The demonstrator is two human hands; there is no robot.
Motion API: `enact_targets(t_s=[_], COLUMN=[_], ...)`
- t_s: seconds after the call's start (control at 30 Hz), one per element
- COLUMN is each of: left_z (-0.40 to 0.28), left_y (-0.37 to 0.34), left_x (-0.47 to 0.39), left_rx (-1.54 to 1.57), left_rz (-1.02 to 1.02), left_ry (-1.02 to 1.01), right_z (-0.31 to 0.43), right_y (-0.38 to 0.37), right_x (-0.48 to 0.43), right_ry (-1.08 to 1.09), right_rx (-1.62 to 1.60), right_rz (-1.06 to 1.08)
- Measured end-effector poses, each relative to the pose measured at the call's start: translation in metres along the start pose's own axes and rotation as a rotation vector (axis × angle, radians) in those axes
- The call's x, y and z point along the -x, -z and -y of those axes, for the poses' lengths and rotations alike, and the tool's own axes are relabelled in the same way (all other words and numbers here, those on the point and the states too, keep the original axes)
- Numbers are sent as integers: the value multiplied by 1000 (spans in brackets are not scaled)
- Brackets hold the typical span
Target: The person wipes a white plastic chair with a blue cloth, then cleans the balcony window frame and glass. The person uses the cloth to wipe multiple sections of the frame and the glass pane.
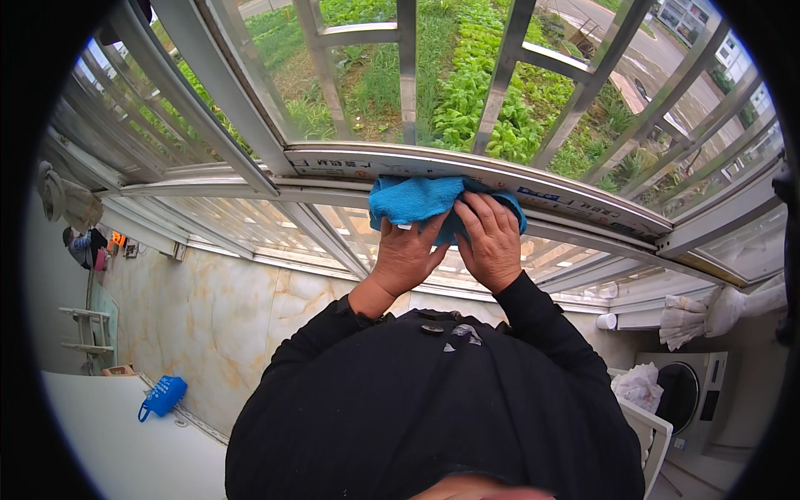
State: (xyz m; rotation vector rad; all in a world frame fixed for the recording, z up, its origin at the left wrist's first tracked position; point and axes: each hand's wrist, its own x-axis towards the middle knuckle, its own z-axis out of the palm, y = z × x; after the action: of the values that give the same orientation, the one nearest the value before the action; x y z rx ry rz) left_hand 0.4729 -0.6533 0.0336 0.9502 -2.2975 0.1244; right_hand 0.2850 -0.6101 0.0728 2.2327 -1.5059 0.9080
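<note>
A bright blue cloth point(415, 199), with a small white tag at its lower edge, lies bunched on the lower rail point(350, 164) of a metal-framed window. My left hand point(403, 256) holds its left part, the fingertips hidden in the folds. On the right part, my right hand point(490, 240) grips the cloth with bent fingers. Both thumbs point inward towards each other. The rail bears stickers with writing, and the cloth covers part of them. Behind it rises the window glass point(369, 81).
Metal security bars point(406, 75) stand outside before a vegetable plot point(494, 112). Tied curtains point(719, 315) hang at both sides. At lower right are a washing machine point(678, 390) and a white chair point(647, 431). A blue bag point(164, 395) is at lower left, above the marble-patterned floor point(206, 319).
</note>
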Motion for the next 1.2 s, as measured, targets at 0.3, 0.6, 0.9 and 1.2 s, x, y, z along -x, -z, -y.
enact_targets(t_s=[0.3, 0.6, 0.9, 1.2], left_z=[-79, -127, -79, -4], left_y=[-38, -72, -39, -1], left_x=[-44, -75, -45, -3], left_rx=[88, 169, 61, -123], left_rz=[51, -53, -39, -175], left_ry=[-326, -504, -249, 5], right_z=[-70, -109, -61, -3], right_y=[51, 77, 44, -5], right_x=[64, 88, 49, -21], right_ry=[-185, -300, -133, 91], right_rx=[67, 69, -36, -135], right_rz=[-194, -318, -174, -94])
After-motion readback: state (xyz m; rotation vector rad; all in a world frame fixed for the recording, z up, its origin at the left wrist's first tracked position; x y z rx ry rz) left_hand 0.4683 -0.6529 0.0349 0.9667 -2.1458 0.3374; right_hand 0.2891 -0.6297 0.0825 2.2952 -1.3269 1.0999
